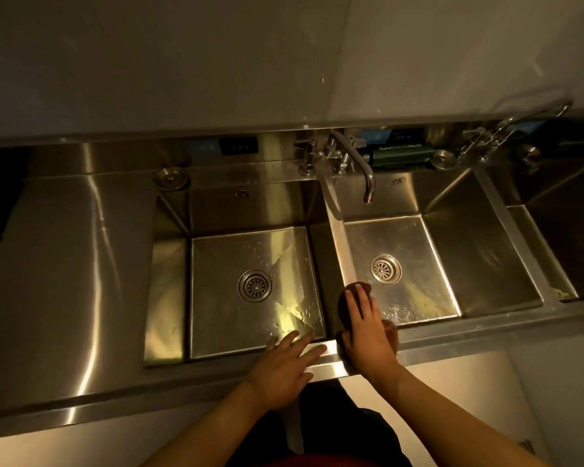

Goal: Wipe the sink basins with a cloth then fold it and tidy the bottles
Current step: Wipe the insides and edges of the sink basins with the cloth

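Two steel sink basins sit side by side, the left basin (216,264) and the middle basin (429,261), each with a round drain. My right hand (364,328) presses flat on a brown cloth (343,306) at the near left corner of the middle basin, over the divider and front rim. My left hand (284,369) rests with straight fingers on the front rim by the left basin, holding nothing. A dark green bottle (402,155) lies on its side on the back ledge behind the middle basin.
A swivel faucet (358,163) reaches over the middle basin. A third basin (567,230) lies at the far right with a second tap (486,139) behind it. A steel drainboard (75,264) stretches to the left. Water drops dot the basin floors.
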The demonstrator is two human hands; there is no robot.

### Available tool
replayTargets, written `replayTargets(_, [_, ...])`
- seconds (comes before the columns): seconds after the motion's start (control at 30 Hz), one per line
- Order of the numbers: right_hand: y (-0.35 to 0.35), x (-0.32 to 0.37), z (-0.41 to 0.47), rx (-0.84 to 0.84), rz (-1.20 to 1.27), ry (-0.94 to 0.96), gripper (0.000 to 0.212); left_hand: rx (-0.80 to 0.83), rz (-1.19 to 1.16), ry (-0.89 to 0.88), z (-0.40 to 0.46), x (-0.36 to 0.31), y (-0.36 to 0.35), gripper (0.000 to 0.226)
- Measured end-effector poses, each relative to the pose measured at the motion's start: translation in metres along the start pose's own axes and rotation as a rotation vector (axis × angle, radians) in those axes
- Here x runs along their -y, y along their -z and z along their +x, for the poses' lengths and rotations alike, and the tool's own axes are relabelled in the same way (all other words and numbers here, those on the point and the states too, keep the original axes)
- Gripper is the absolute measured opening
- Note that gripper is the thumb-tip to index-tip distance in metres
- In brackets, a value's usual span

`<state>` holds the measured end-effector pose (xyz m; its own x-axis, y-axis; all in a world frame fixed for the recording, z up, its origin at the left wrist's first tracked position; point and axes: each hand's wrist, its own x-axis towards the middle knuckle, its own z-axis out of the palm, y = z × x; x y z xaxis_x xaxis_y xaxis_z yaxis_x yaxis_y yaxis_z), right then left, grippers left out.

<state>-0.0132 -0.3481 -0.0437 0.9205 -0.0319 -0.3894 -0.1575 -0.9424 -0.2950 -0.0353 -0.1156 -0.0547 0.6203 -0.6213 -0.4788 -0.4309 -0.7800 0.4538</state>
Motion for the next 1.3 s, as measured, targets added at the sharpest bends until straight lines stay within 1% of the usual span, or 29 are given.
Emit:
replayTargets(0.1, [-0.013,0.002,-0.024,-0.01,-0.001,-0.022,0.082,-0.012,0.001,0.003,-0.016,0.015,0.001,0.065])
replayTargets(0.2, [-0.031,0.014,-0.049,0.003,0.006,0.05,0.081,-0.035,0.0,0.013,-0.035,0.029,0.001,0.066])
replayTargets(0.3, [-0.054,0.044,-0.066,0.005,0.008,0.162,0.078,-0.062,-0.007,0.049,-0.055,0.045,-0.003,0.066])
replayTargets(0.47, [-0.068,0.1,-0.063,-0.014,-0.033,0.256,0.071,-0.087,-0.02,0.159,-0.095,0.079,-0.007,0.068])
replayTargets(0.6, [-0.073,0.14,-0.053,0.068,-0.064,0.39,0.068,-0.148,-0.049,0.275,-0.129,0.11,-0.002,0.068])
replayTargets(0.77, [-0.08,0.19,-0.028,0.184,0.009,0.527,0.066,-0.324,-0.08,0.416,-0.147,0.14,0.027,0.06])
replayTargets(0.83, [-0.083,0.208,-0.014,0.221,0.101,0.557,0.063,-0.373,-0.07,0.475,-0.149,0.154,0.039,0.06])
replayTargets(0.9, [-0.085,0.225,0.0,0.231,0.272,0.532,0.057,-0.401,-0.1,0.546,-0.15,0.169,0.05,0.06])
replayTargets(0.97, [-0.085,0.243,0.016,0.225,0.546,0.446,0.049,-0.431,-0.1,0.589,-0.144,0.185,0.06,0.062])
replayTargets(1.07, [-0.088,0.264,0.041,0.246,0.907,0.244,0.043,-0.469,-0.058,0.632,-0.122,0.213,0.081,0.063])
replayTargets(1.13, [-0.094,0.276,0.057,0.279,1.062,0.125,0.043,-0.498,-0.017,0.662,-0.103,0.231,0.094,0.063])
replayTargets(1.3, [-0.117,0.305,0.085,0.427,1.291,-0.012,0.04,-0.6,0.016,0.742,-0.061,0.269,0.117,0.061])
